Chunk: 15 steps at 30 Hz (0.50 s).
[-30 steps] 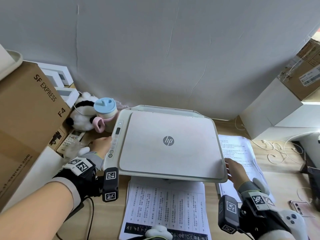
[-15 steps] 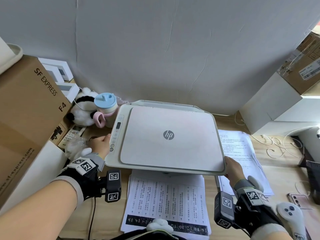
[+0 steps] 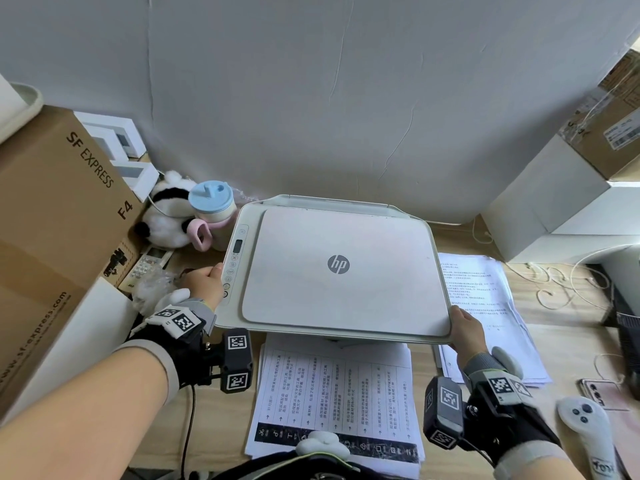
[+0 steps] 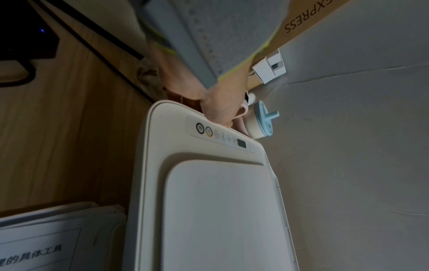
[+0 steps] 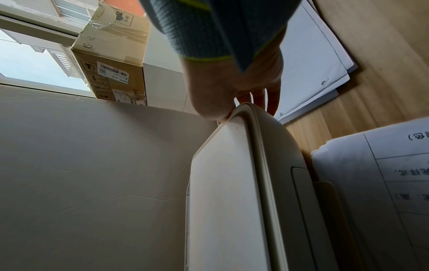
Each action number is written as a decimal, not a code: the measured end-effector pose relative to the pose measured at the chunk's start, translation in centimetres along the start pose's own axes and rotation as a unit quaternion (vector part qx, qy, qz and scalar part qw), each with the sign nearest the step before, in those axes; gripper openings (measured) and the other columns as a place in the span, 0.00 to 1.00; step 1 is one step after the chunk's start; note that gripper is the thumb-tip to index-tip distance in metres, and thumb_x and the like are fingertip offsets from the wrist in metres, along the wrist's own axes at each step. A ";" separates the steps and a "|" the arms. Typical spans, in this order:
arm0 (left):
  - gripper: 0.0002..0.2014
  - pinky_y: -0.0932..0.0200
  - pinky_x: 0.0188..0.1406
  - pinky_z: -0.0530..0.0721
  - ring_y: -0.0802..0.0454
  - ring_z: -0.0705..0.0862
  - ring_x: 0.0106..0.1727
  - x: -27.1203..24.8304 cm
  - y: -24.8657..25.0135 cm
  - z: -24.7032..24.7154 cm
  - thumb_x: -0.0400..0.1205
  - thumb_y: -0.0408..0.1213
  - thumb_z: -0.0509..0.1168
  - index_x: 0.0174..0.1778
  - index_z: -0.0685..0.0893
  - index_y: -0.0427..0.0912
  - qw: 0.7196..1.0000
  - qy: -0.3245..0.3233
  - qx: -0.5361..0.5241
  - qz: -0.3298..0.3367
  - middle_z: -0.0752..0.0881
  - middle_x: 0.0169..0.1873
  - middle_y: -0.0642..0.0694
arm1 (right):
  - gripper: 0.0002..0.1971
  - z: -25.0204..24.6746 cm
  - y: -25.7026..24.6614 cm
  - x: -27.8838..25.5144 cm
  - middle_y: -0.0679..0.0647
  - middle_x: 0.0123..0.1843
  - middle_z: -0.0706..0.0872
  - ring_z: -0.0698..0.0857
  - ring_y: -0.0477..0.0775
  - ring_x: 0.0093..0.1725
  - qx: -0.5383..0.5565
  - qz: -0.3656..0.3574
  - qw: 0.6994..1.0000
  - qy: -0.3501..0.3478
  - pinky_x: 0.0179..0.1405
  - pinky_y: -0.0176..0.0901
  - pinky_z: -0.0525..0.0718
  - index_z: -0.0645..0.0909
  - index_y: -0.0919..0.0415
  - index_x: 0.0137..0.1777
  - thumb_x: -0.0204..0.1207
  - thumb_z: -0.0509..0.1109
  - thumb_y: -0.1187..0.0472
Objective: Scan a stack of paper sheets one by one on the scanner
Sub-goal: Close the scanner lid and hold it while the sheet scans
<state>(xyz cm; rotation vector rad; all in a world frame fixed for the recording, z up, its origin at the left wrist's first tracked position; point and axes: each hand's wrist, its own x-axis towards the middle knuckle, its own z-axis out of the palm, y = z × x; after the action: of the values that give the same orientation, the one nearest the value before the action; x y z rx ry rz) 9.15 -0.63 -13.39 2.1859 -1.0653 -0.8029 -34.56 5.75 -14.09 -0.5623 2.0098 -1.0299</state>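
A white HP scanner (image 3: pixel 337 271) with its lid down sits mid-desk against the wall. My left hand (image 3: pixel 204 282) grips its left side beside the button panel; in the left wrist view the thumb of this left hand (image 4: pixel 218 108) lies on the scanner's (image 4: pixel 220 210) top edge. My right hand (image 3: pixel 465 327) grips the front right corner; the right wrist view shows that hand (image 5: pixel 223 95) with thumb on top and fingers down the side of the scanner (image 5: pixel 232 183). One printed paper stack (image 3: pixel 332 389) lies in front of it, another paper stack (image 3: pixel 485 306) to its right.
A large cardboard box (image 3: pixel 52 220) stands at the left, with a plush panda (image 3: pixel 166 216), a blue-lidded cup (image 3: pixel 211 206) and a remote (image 3: pixel 149 263) beside it. White boxes (image 3: pixel 554 209) and cables (image 3: pixel 554 282) crowd the right. A game controller (image 3: pixel 585 431) and a phone (image 3: pixel 602 393) lie front right.
My right hand has slid from the scanner's right side onto its front right corner. My left hand has closed onto the left edge by the buttons.
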 end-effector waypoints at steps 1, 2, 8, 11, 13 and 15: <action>0.21 0.55 0.43 0.69 0.40 0.74 0.39 -0.1 0.1 0.0 0.85 0.43 0.58 0.28 0.77 0.36 1.000 0.002 0.001 0.000 0.79 0.32 0.35 | 0.16 0.0 0.0 0.0 0.55 0.35 0.75 0.72 0.55 0.41 0.000 0.001 1.000 0.001 0.45 0.50 0.72 0.75 0.59 0.33 0.82 0.56 0.60; 0.20 0.55 0.43 0.69 0.40 0.75 0.39 -0.2 0.2 0.0 0.85 0.43 0.58 0.30 0.78 0.35 1.000 0.001 0.000 -0.001 0.79 0.32 0.36 | 0.15 0.1 0.0 0.0 0.54 0.35 0.76 0.73 0.56 0.42 0.002 0.000 1.000 0.002 0.46 0.50 0.73 0.76 0.59 0.34 0.82 0.56 0.59; 0.19 0.56 0.44 0.69 0.40 0.75 0.40 -0.4 0.3 -0.1 0.86 0.43 0.58 0.33 0.80 0.35 1.000 0.001 -0.009 0.003 0.79 0.34 0.35 | 0.13 0.2 0.0 -0.1 0.56 0.38 0.76 0.74 0.57 0.45 0.007 -0.002 1.000 0.008 0.49 0.50 0.74 0.78 0.63 0.44 0.84 0.56 0.58; 0.19 0.56 0.43 0.68 0.40 0.73 0.39 -0.6 0.4 -0.1 0.86 0.43 0.58 0.33 0.79 0.35 1.000 0.001 -0.006 -0.002 0.78 0.32 0.36 | 0.13 0.2 0.2 0.1 0.58 0.41 0.74 0.72 0.56 0.43 0.000 -0.004 1.000 0.010 0.46 0.50 0.72 0.76 0.64 0.41 0.83 0.56 0.58; 0.19 0.56 0.42 0.67 0.41 0.72 0.38 -0.7 0.5 -0.1 0.86 0.42 0.58 0.33 0.79 0.33 1.000 0.003 -0.011 -0.003 0.77 0.32 0.35 | 0.13 0.2 0.3 0.2 0.58 0.40 0.74 0.72 0.56 0.43 -0.002 -0.002 1.000 0.009 0.46 0.50 0.72 0.76 0.64 0.41 0.83 0.56 0.58; 0.19 0.57 0.42 0.67 0.41 0.72 0.38 -0.7 0.5 -0.2 0.86 0.42 0.58 0.33 0.79 0.33 1.000 0.002 -0.011 -0.004 0.77 0.31 0.35 | 0.13 0.2 0.3 0.2 0.57 0.39 0.74 0.72 0.56 0.44 -0.001 -0.002 1.000 0.010 0.46 0.50 0.72 0.76 0.63 0.41 0.83 0.56 0.58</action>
<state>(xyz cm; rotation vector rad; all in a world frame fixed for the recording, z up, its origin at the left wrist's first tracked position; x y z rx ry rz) 8.65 -0.26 -12.72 2.1735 -1.0410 -0.8094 -34.54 5.66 -14.48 -0.5585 2.0280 -1.0399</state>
